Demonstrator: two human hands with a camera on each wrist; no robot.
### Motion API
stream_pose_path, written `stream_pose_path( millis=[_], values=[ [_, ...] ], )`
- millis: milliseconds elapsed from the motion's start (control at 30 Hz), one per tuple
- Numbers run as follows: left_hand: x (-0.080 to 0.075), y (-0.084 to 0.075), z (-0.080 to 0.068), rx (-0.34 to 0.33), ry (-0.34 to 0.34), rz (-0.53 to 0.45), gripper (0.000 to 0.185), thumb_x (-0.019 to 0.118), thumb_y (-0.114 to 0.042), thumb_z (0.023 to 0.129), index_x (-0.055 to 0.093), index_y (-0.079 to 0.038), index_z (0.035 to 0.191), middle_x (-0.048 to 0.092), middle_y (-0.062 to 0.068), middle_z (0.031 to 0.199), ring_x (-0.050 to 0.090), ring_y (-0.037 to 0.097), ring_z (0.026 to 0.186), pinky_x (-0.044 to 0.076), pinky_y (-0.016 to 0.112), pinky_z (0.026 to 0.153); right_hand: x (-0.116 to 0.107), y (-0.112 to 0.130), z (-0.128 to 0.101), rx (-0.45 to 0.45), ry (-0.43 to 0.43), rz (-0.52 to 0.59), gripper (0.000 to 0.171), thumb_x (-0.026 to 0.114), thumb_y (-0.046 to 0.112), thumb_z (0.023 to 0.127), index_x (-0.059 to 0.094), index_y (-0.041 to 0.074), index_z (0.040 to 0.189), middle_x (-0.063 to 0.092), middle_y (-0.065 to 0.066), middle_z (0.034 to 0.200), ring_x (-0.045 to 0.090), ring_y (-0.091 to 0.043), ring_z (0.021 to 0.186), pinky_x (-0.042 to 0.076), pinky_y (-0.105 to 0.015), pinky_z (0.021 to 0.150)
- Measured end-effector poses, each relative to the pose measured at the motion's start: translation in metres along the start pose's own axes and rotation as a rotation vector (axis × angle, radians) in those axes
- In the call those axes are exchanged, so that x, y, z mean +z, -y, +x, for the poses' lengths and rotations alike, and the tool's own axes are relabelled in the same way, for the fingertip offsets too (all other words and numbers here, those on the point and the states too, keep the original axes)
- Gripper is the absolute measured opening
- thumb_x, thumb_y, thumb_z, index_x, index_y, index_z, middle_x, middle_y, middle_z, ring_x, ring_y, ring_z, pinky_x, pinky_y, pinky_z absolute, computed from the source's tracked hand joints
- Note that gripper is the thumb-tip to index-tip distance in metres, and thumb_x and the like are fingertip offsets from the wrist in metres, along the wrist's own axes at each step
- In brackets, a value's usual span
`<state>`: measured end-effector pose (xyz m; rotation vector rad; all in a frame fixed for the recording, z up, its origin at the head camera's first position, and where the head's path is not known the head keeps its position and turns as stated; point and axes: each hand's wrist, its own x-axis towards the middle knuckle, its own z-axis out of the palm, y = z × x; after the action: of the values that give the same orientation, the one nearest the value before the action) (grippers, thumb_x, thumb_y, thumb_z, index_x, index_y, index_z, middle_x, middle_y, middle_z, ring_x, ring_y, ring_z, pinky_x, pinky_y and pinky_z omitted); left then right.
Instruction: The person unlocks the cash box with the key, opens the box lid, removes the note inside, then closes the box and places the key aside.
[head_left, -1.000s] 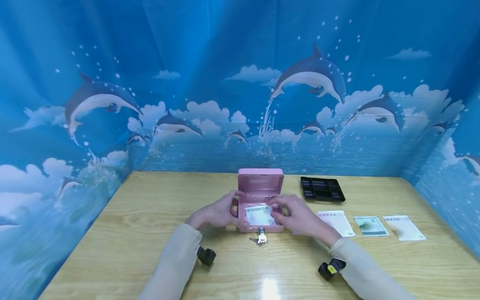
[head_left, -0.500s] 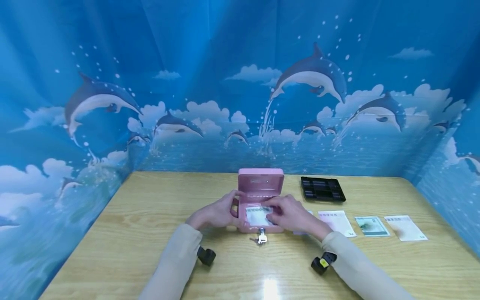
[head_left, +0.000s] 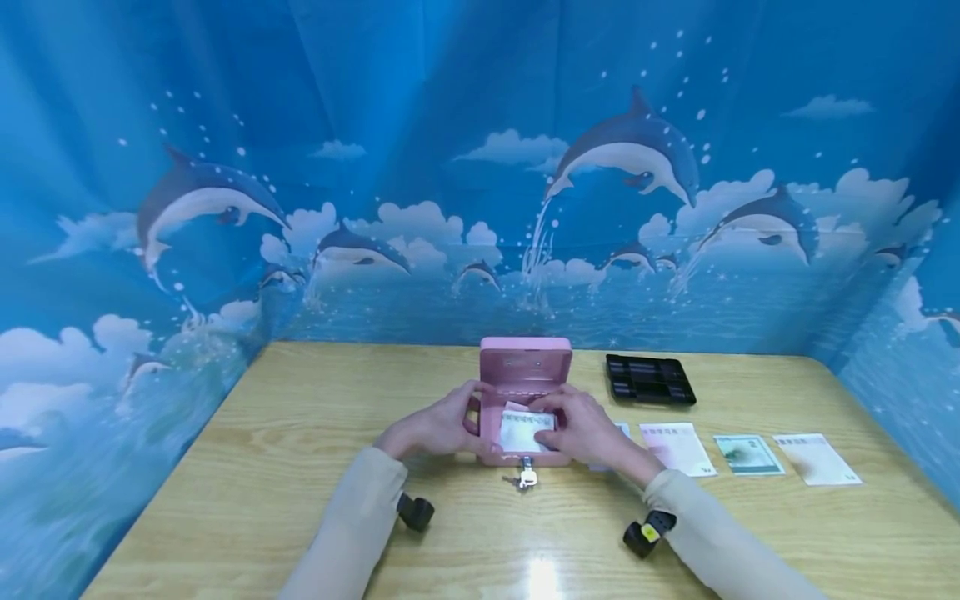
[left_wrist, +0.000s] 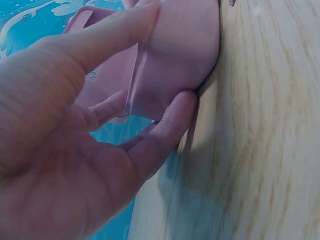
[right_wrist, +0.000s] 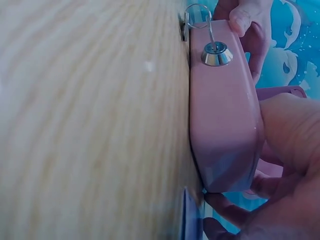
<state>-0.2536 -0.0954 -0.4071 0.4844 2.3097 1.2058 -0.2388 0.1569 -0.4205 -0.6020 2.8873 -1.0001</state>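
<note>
Pink box [head_left: 524, 392] open on table [head_left: 300, 467], left hand [head_left: 431, 427] curled round its 9 o'clock side, right hand [head_left: 588, 429] pressing paper [head_left: 522, 430] inside, fingers relaxed, key [head_left: 527, 476] at 6 o'clock.

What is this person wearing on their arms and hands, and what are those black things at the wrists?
Both arms wear long, plain beige sleeves reaching the wrists. The left hand and right hand are bare, without gloves. A small black camera unit sits under the left wrist; the right wrist's black unit carries a yellow mark.
</note>
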Motion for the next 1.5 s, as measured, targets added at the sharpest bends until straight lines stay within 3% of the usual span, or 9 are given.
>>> stream_pose_path(
  millis=[500, 667, 833, 1000, 1133, 1233, 1400, 1500],
  values=[
    [0.002, -0.001, 0.0, -0.009, 0.0, 0.003, 0.089, 0.088, -0.022, 0.08, 0.035, -0.018, 0.152, 0.057, 0.012, 0.134, 0.063, 0.022, 0.111, 0.055, 0.043, 0.103, 0.002, 0.001, -0.001, 0.075, -0.019, 0.022, 0.034, 0.088, 0.01, 0.075, 0.074, 0.013, 0.106, 0.061, -0.002, 0.096, 0.053, -0.014, 0.08, 0.047, -0.024, 0.068],
    [0.003, 0.0, 0.0, 0.004, 0.003, -0.012, 0.088, 0.087, -0.016, 0.08, 0.035, -0.017, 0.152, 0.057, 0.013, 0.133, 0.064, 0.022, 0.11, 0.056, 0.042, 0.101, 0.002, 0.003, -0.006, 0.052, -0.039, 0.032, 0.026, 0.087, 0.01, 0.076, 0.072, 0.015, 0.097, 0.062, -0.005, 0.104, 0.055, -0.016, 0.085, 0.049, -0.025, 0.073],
    [0.003, 0.0, 0.0, 0.012, 0.0, -0.037, 0.089, 0.086, -0.01, 0.079, 0.036, -0.015, 0.152, 0.058, 0.015, 0.132, 0.064, 0.022, 0.109, 0.057, 0.04, 0.098, 0.002, 0.005, -0.013, 0.005, -0.09, 0.017, 0.022, 0.085, 0.012, 0.079, 0.069, 0.021, 0.092, 0.065, -0.005, 0.118, 0.056, -0.023, 0.103, 0.051, -0.04, 0.088],
    [0.003, 0.0, 0.0, 0.012, -0.007, -0.03, 0.09, 0.087, -0.01, 0.078, 0.035, -0.016, 0.152, 0.057, 0.014, 0.131, 0.063, 0.021, 0.107, 0.057, 0.038, 0.096, 0.003, 0.006, -0.018, -0.065, -0.191, -0.034, 0.024, 0.085, 0.009, 0.078, 0.07, 0.023, 0.089, 0.068, -0.006, 0.123, 0.054, -0.03, 0.113, 0.045, -0.053, 0.097],
    [0.001, 0.0, 0.0, 0.001, -0.01, -0.012, 0.091, 0.088, -0.014, 0.078, 0.035, -0.018, 0.152, 0.057, 0.012, 0.131, 0.062, 0.021, 0.108, 0.056, 0.041, 0.099, 0.001, 0.005, -0.017, -0.113, -0.221, -0.066, 0.026, 0.085, 0.007, 0.077, 0.069, 0.024, 0.088, 0.073, 0.0, 0.102, 0.056, -0.027, 0.102, 0.046, -0.044, 0.089],
    [0.001, 0.0, 0.0, -0.006, -0.01, -0.012, 0.091, 0.088, -0.016, 0.079, 0.034, -0.019, 0.152, 0.057, 0.011, 0.132, 0.062, 0.022, 0.11, 0.056, 0.042, 0.1, -0.002, 0.006, -0.018, -0.118, -0.193, -0.053, 0.025, 0.084, 0.006, 0.079, 0.069, 0.023, 0.09, 0.069, 0.006, 0.086, 0.058, -0.022, 0.094, 0.046, -0.035, 0.082],
    [0.001, 0.001, 0.0, 0.005, -0.006, -0.032, 0.091, 0.087, -0.013, 0.079, 0.034, -0.017, 0.153, 0.057, 0.013, 0.132, 0.063, 0.022, 0.109, 0.057, 0.04, 0.098, -0.005, 0.008, -0.021, -0.081, -0.095, 0.051, 0.023, 0.076, 0.001, 0.084, 0.07, 0.019, 0.098, 0.07, 0.005, 0.088, 0.062, -0.014, 0.085, 0.052, -0.024, 0.072],
    [0.002, 0.001, 0.001, 0.019, -0.002, -0.051, 0.091, 0.087, -0.009, 0.078, 0.034, -0.014, 0.153, 0.057, 0.015, 0.132, 0.065, 0.022, 0.108, 0.058, 0.038, 0.096, -0.006, 0.009, -0.022, -0.093, -0.083, 0.1, 0.023, 0.072, -0.002, 0.086, 0.071, 0.017, 0.101, 0.074, 0.002, 0.094, 0.065, -0.011, 0.083, 0.056, -0.021, 0.07]
  ],
)
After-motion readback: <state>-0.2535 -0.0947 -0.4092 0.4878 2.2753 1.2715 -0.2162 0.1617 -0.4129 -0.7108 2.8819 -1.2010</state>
